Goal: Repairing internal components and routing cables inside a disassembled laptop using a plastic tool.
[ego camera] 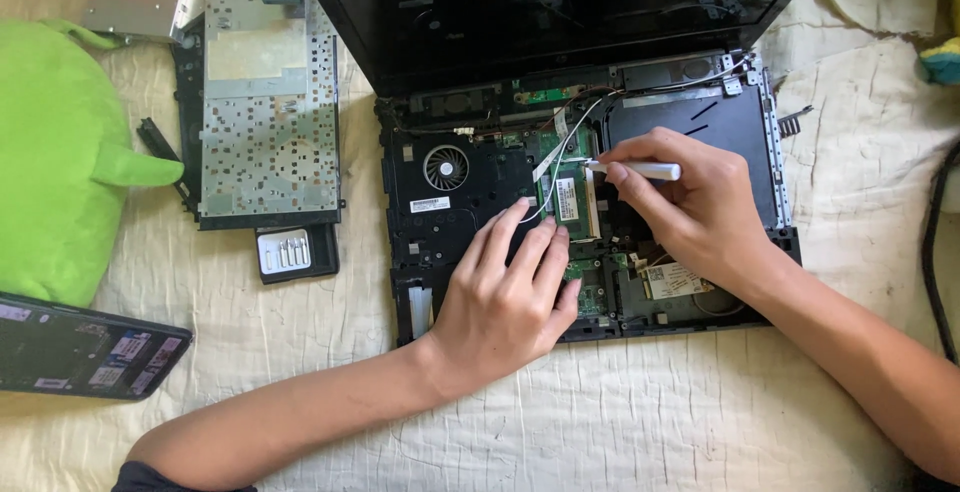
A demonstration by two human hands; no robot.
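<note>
Fingers of the left hand [505, 302] lie spread and flat on the exposed inside of an opened laptop [590, 202], the fingertips touching the board just left of a green memory module [568, 197]; this hand grips nothing. The right hand [690, 202] is curled around a slim white tool [635, 168], pinched between thumb and fingers, with its tip pointing left and resting at the upper right edge of the memory module. White and dark thin wires [575, 127] run from the hinge area down across the module toward the left fingertips.

The laptop sits on a cream cloth [620, 422] with its keyboard deck removed, its dark screen [560, 2] tilted back at the top of the view. A round cooling fan [446, 167] shows in the chassis to the left of the module. A small card with a white label [672, 278] lies at the lower right of the chassis, near the right wrist.

Left of the laptop, the removed keyboard [265, 102] lies face down, metal backing up. Just below it rests a small dark cover with a pale panel [295, 252]. A bright green plush toy [60, 152] fills the left edge, and a dark flat battery pack [85, 349] with stickers lies at lower left.
</note>
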